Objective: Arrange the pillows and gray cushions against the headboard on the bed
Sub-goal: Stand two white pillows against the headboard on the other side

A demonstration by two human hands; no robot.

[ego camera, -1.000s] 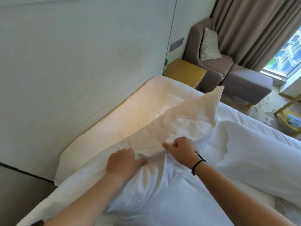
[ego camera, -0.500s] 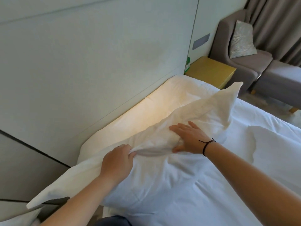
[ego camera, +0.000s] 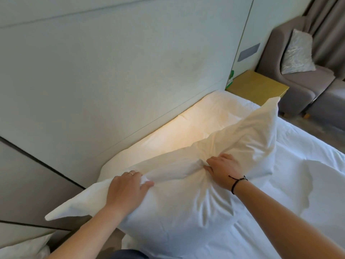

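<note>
Held pillow: a plump white cotton pillow (ego camera: 186, 193) stands on its long edge on the bed, tilted, its far corner poking up toward the nightstand and its near corner hanging past the mattress edge.
Left hand: the left hand (ego camera: 127, 189), a ring on one finger, grips a bunched fold of the pillow's top edge, fingers curled over the cloth and thumb pressed in front.
Right hand: the right hand (ego camera: 223, 170), a dark cord bracelet at the wrist, pinches a gathered knot of the cover further along the same edge, fingers curled.
Second pillow: a flat white pillow (ego camera: 186, 128) lies along the pale padded headboard (ego camera: 112, 71), touching it, lit warm yellow; it sits between the held pillow and the headboard.
Bed: white sheet and duvet (ego camera: 298, 193) spread to the right, creased.
Beside the bed: a yellow wooden nightstand (ego camera: 257, 86) just past the mattress corner, then a gray upholstered armchair (ego camera: 298, 86) with a silvery gray square cushion (ego camera: 296, 53) leaning upright on its seat, well apart from the bed.
Behind the chair: taupe curtains (ego camera: 330, 21).
Lower left: a corner of another white pillow (ego camera: 22, 249), mostly cut off.
</note>
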